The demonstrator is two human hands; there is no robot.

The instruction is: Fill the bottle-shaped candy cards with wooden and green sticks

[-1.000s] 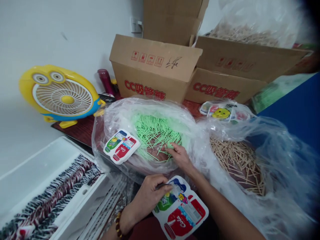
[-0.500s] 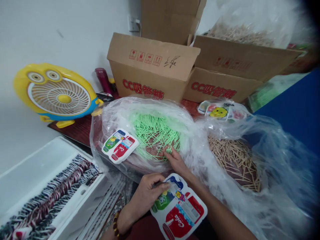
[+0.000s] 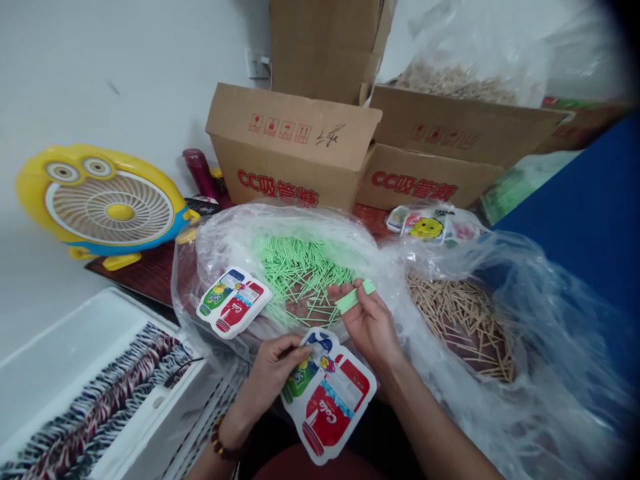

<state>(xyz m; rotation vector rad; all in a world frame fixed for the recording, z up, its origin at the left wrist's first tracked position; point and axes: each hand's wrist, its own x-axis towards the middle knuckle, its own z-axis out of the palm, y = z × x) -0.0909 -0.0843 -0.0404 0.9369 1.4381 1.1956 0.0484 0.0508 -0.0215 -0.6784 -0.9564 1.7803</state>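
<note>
Pinched at its upper left edge, a flat candy pouch (image 3: 334, 400) printed with a green and a red cola bottle hangs from my left hand (image 3: 273, 370). My right hand (image 3: 373, 327) grips a small bundle of green candy sticks (image 3: 354, 298) between thumb and fingers, above the right part of an open clear plastic bag (image 3: 225, 230). Loose green sticks (image 3: 305, 267) lie inside that bag. A second matching pouch (image 3: 234, 302) rests on the bag's left side. To the right, brown sticks (image 3: 460, 320) lie in another clear plastic bag (image 3: 540, 333).
A yellow fan (image 3: 120, 207) stands at the left on the dark red table. Cardboard boxes (image 3: 285, 160) line the back. At lower left, a white foam box (image 3: 65, 340) holds rows of packed pouches. More pouches (image 3: 430, 225) lie behind the brown sticks.
My right hand has lifted the green sticks from the pile and turned, so the bundle shows. The left hand has shifted left and up with the pouch. The view has moved slightly.
</note>
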